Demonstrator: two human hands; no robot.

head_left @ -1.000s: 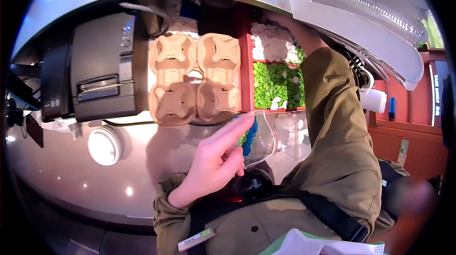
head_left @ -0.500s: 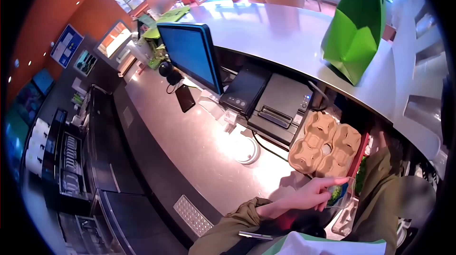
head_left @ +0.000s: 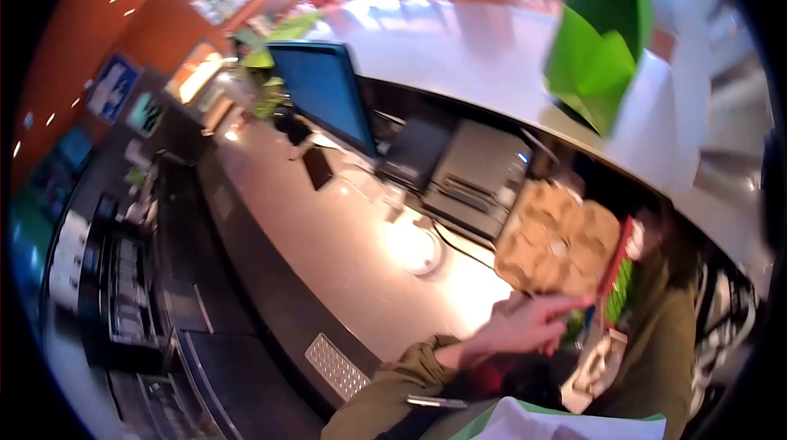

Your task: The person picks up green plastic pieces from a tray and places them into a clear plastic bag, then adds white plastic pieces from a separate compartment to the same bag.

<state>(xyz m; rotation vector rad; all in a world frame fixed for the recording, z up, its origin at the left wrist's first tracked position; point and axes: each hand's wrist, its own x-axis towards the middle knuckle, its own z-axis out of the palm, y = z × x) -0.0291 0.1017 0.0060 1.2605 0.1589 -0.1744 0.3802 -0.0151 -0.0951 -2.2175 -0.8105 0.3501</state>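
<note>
My left hand (head_left: 529, 328) reaches in from the bottom, below a brown cardboard cup carrier (head_left: 557, 235). Its index finger stretches toward a red-edged box (head_left: 616, 264); the other fingers look loosely bent, with nothing clearly held, though motion blurs them. Green items (head_left: 620, 292) show beside the red edge. My right hand (head_left: 648, 233) is up in the dark shelf space beyond the box, mostly hidden by shadow and blur, so its fingers cannot be made out. Between my forearms lies another pale cardboard piece (head_left: 592, 373).
A green paper bag (head_left: 594, 71) stands on the raised white counter (head_left: 492, 38). Below are a receipt printer (head_left: 475, 182), a monitor (head_left: 320, 95), a phone (head_left: 317, 168) and a white round lid (head_left: 416, 251). Dark machines (head_left: 127, 292) line the left. A white-green sheet (head_left: 566, 424) is near my body.
The view has shifted slightly and blurred. The clear plastic thing by my left fingers no longer shows distinctly. The pale cardboard piece between my arms is more visible.
</note>
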